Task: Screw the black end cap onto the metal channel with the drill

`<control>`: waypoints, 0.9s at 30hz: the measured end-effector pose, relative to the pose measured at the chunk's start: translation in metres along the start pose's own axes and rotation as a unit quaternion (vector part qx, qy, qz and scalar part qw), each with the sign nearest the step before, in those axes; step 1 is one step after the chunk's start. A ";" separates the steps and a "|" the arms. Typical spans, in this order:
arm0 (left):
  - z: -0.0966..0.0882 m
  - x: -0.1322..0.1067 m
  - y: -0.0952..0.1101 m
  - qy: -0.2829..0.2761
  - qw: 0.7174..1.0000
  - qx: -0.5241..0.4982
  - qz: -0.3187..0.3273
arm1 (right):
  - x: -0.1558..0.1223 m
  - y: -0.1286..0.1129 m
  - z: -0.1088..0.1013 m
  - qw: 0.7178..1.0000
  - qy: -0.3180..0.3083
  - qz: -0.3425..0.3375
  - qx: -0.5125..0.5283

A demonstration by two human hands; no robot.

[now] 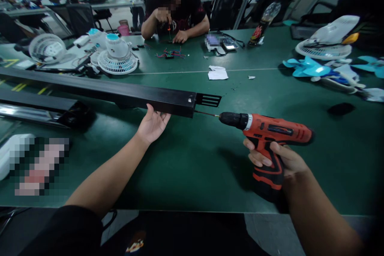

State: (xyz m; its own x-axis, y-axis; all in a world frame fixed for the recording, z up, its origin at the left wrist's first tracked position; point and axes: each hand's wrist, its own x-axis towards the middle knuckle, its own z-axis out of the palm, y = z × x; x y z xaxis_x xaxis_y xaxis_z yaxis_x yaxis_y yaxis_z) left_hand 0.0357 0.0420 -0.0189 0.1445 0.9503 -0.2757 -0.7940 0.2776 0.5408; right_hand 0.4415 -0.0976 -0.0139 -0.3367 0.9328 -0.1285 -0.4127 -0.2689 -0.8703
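Note:
A long black metal housing [120, 92] lies across the green table [192, 176], its slotted end pointing right. My left hand [152, 125] reaches under its near side close to that end, palm up, fingers curled against the bottom edge. My right hand [277, 160] grips the handle of a red and black cordless drill [267, 130]. The drill's thin bit [207, 113] touches the end face of the housing.
A person sits across the table working on small wired parts [171, 53]. White desk fans [117, 58] stand at the back left, fan parts and blue blades [312, 70] at the right. Paper scraps [217, 73] lie mid-table. Another black rail [39, 106] lies at the left.

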 end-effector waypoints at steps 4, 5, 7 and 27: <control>-0.006 0.002 0.000 -0.029 0.999 -0.011 -0.007 | -0.001 -0.001 0.001 1.000 0.008 0.012 -0.004; -0.006 0.003 0.000 -0.032 0.999 -0.012 -0.008 | -0.001 -0.001 0.001 1.000 0.010 0.015 -0.005; -0.007 0.003 0.000 -0.027 1.000 -0.011 -0.005 | -0.002 0.000 -0.001 1.000 0.013 0.017 -0.005; 0.002 -0.001 0.000 -0.004 1.000 -0.001 -0.005 | 0.000 0.001 -0.001 1.000 0.017 0.009 -0.016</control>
State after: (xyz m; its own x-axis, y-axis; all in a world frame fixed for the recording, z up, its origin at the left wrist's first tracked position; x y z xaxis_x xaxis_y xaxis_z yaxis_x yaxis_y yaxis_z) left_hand 0.0371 0.0410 -0.0169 0.1570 0.9485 -0.2752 -0.7938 0.2870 0.5362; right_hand 0.4415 -0.0972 -0.0148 -0.3151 0.9355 -0.1601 -0.3796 -0.2788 -0.8821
